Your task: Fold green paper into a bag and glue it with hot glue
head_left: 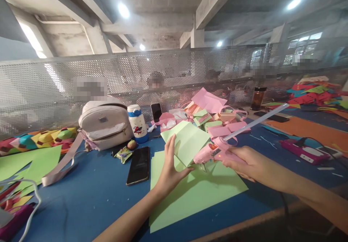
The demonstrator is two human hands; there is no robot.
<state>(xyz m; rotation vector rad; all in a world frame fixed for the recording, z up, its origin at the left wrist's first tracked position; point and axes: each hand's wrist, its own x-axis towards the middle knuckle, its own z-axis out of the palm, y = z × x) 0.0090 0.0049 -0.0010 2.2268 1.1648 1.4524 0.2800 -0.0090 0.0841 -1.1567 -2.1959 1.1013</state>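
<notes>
My right hand (244, 164) is wrapped round the handle of a pink hot glue gun (217, 151), and a long clear glue stick (255, 122) sticks out of its back. The gun's nozzle points left, close to the edge of a folded light green paper (187, 140). My left hand (172, 169) holds that paper up, thumb at its lower edge and fingers against its left side. Beneath both hands lie larger light green sheets (190, 205) on the blue table (103, 198).
A black phone (138, 165) and a snack packet (124, 155) lie left of the sheets. Behind stand a beige backpack (106, 126) and a white-blue bottle (137, 124). Pink and green paper pieces (209, 117) are heaped ahead. A purple power strip (303, 151) sits at right.
</notes>
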